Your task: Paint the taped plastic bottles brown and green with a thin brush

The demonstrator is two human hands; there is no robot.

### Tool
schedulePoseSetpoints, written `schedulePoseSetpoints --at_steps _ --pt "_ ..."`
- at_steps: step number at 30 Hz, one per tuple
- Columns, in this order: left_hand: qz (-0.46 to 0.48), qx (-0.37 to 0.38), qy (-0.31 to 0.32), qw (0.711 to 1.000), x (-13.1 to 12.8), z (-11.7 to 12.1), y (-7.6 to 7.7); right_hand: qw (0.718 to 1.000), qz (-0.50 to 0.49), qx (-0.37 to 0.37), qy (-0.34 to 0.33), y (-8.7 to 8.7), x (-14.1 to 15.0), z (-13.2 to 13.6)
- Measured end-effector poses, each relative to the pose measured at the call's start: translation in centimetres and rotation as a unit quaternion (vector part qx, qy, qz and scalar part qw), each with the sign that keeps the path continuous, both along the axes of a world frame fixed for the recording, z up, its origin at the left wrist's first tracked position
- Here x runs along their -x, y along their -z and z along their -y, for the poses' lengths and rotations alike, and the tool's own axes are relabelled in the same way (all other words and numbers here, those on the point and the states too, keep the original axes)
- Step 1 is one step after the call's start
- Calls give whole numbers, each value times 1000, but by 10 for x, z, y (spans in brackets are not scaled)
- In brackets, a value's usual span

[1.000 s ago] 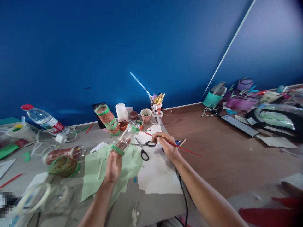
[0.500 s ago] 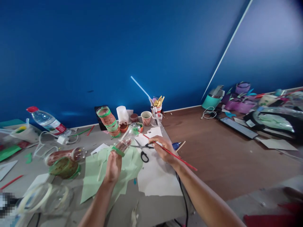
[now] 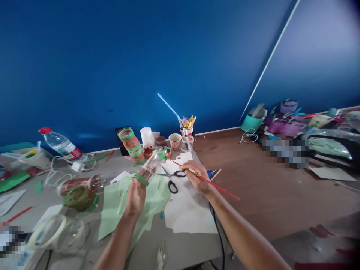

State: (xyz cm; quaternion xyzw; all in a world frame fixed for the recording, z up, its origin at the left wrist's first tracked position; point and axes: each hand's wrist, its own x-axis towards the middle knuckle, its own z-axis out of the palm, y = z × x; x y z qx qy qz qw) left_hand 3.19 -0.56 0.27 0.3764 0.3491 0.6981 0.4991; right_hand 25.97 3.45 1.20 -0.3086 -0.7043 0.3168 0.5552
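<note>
My left hand (image 3: 135, 197) is closed round the base of a clear plastic bottle (image 3: 150, 165) with a green band, held tilted up and to the right above light green paper (image 3: 132, 202). My right hand (image 3: 197, 176) pinches a thin red paintbrush (image 3: 208, 182), whose tip points left toward the bottle's upper end. Black-handled scissors (image 3: 171, 179) lie on white paper (image 3: 187, 210) between the two hands.
Painted bottles (image 3: 80, 184) and a green-banded bottle (image 3: 131, 144) lie on the grey table (image 3: 180, 247). Paint cups (image 3: 174, 141), a water bottle (image 3: 62, 145) and a tape roll (image 3: 46, 234) stand around. Brown floor with purple pots (image 3: 284, 123) lies to the right.
The right hand's brush first drew back from the bottle, then its tip swung left again toward the bottle's top. The view shifted slightly; the left hand stays closed on the bottle.
</note>
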Motion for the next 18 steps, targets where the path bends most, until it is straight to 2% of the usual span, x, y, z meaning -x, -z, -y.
schedulePoseSetpoints --at_steps 6,9,18 --pt "-34 -23 22 999 2 0 8 999 -29 2 -24 -7 -1 -1" --pt "-32 -29 22 999 0 0 6 999 -25 18 -22 -8 -1 -2" --pt "124 93 30 987 9 2 -10 999 -20 18 -18 -3 -3 -3"
